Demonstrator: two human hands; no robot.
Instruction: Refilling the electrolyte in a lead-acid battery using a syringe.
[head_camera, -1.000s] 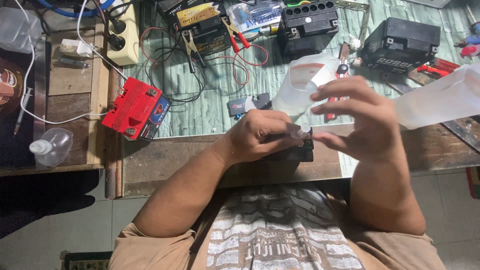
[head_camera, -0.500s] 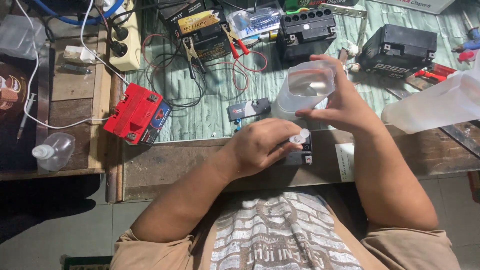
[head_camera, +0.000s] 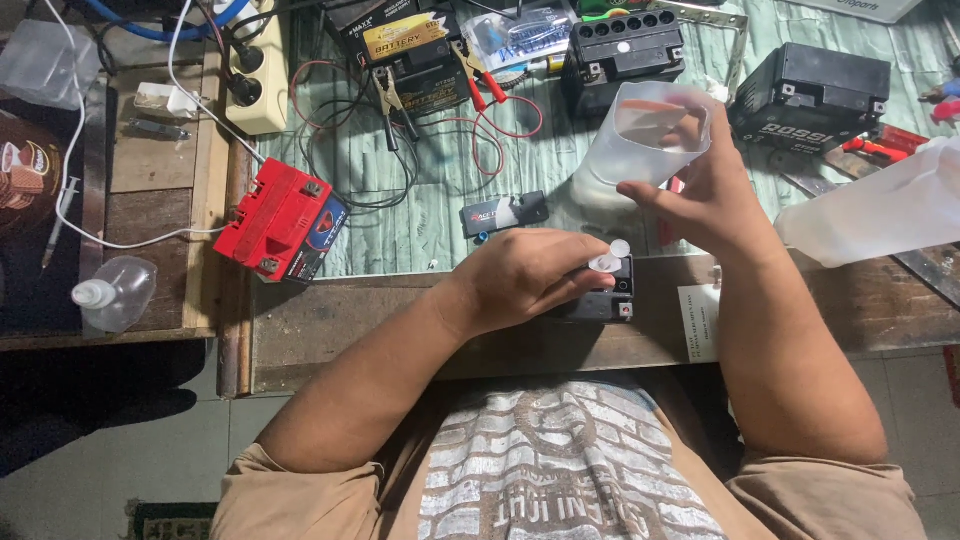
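Observation:
My left hand (head_camera: 528, 276) rests on a small black battery (head_camera: 610, 300) at the bench's front edge and pinches a small white plastic funnel (head_camera: 606, 260) over its top. My right hand (head_camera: 705, 195) holds a clear plastic cup (head_camera: 645, 135) upright above the bench, just beyond the battery. The cup is translucent; I cannot tell how much liquid is in it.
A red battery (head_camera: 283, 222) lies at the left of the green mat. Two black batteries (head_camera: 812, 92) stand at the back with clip leads (head_camera: 480, 85) and a white power strip (head_camera: 262, 85). A large translucent jug (head_camera: 880, 205) lies right. A small squeeze bottle (head_camera: 115, 292) sits far left.
My right hand has moved away from my left hand and lifted the cup up and back. My left hand stays on the small battery with the funnel.

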